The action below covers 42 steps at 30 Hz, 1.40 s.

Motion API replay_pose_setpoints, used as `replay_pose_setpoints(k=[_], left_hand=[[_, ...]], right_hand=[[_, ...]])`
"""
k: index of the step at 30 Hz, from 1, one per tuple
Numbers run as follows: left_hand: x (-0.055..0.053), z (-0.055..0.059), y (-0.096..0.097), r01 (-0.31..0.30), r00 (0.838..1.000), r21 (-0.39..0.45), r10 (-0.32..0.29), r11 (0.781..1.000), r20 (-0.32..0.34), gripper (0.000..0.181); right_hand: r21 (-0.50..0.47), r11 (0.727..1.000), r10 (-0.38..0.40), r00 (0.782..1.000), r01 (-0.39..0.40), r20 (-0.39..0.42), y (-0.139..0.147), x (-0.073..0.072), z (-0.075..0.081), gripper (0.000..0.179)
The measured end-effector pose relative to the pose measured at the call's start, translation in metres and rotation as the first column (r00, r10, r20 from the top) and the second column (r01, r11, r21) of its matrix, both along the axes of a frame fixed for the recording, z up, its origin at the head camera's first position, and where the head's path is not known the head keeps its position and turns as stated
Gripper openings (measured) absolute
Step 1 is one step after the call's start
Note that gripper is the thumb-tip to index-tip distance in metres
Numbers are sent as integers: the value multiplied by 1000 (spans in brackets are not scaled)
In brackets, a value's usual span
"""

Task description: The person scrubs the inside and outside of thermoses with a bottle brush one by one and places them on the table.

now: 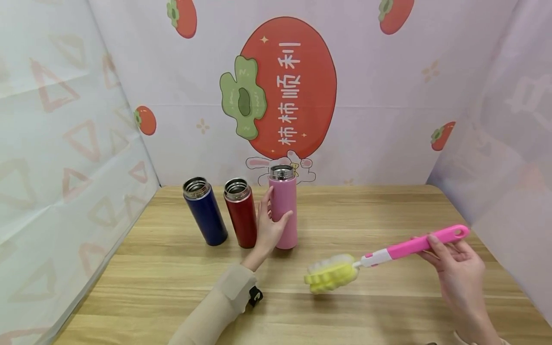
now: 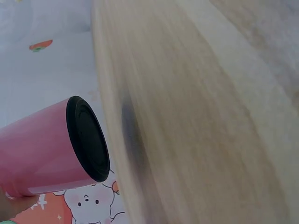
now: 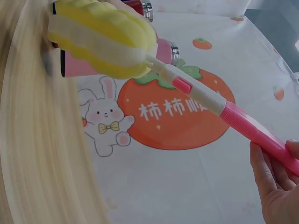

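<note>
My left hand (image 1: 268, 229) grips a pink vacuum flask (image 1: 285, 199) around its side, thumb in front. The flask is upright, lidless, with a bare steel neck. Its black base (image 2: 91, 140) shows whole in the left wrist view, raised off the wood. Off to the right, my right hand (image 1: 462, 273) pinches the pink handle (image 1: 414, 245) of a bottle brush between thumb and fingers. The brush's yellow and white sponge head (image 1: 332, 275) points left, low over the table in front of the pink flask.
Left of the pink flask stand a red flask (image 1: 241, 215) and a dark blue flask (image 1: 206, 215), both lidless. The red one is right beside my left hand. A wooden table (image 1: 172, 287) lies beneath, bordered by printed cloth walls (image 1: 379, 120) at the back and sides.
</note>
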<state>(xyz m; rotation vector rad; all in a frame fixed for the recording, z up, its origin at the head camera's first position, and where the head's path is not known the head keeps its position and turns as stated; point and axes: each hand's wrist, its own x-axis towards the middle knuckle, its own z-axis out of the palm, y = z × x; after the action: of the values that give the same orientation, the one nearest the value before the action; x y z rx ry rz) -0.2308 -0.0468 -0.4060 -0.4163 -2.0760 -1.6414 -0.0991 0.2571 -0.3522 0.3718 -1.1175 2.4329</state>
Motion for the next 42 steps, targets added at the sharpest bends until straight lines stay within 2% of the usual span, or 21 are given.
replay_pose_setpoints(k=[5,12,15,20,24,26,31,32,33,38,42], left_hand=[[-7,-3,0,-21,999,-14,21,1000,35,75],[-15,-10,0,0,999,-6,1,1000,43,78],[-12,-7,-1,17,998,4,-18,1000,55,79],[3,12,-3,59,996,-4,-59,998,69,79],[15,23,-6,78,994,-37,-75,996,83,79],[17,26,-8,88,993,-56,-83,995,88,80],[21,27,-11,116,992,-82,-111,990,66,83],[22,26,-12,120,992,-85,-116,989,59,83],[23,26,-13,122,992,-88,-117,989,54,83],[26,24,-15,122,992,-113,-117,986,49,86],[20,13,-17,125,990,-131,-115,984,81,90]], right_hand=[[29,1000,3,1000,-3,2,-3,-2,-1,20],[98,995,21,999,-24,28,-5,-4,-3,17],[125,992,18,1000,-21,25,3,-12,-19,15],[232,973,-4,999,-5,38,26,-33,-59,19],[278,961,-16,996,-10,92,29,-42,-77,23],[289,957,-12,994,-20,107,22,-41,-74,22],[252,965,32,989,-69,147,-4,-33,-56,20],[223,972,47,989,-77,139,-3,-36,-62,21],[227,971,34,985,-72,167,-2,-39,-67,22],[263,963,-1,973,-62,233,16,-67,-124,29],[247,966,-2,950,-80,313,9,-73,-138,37]])
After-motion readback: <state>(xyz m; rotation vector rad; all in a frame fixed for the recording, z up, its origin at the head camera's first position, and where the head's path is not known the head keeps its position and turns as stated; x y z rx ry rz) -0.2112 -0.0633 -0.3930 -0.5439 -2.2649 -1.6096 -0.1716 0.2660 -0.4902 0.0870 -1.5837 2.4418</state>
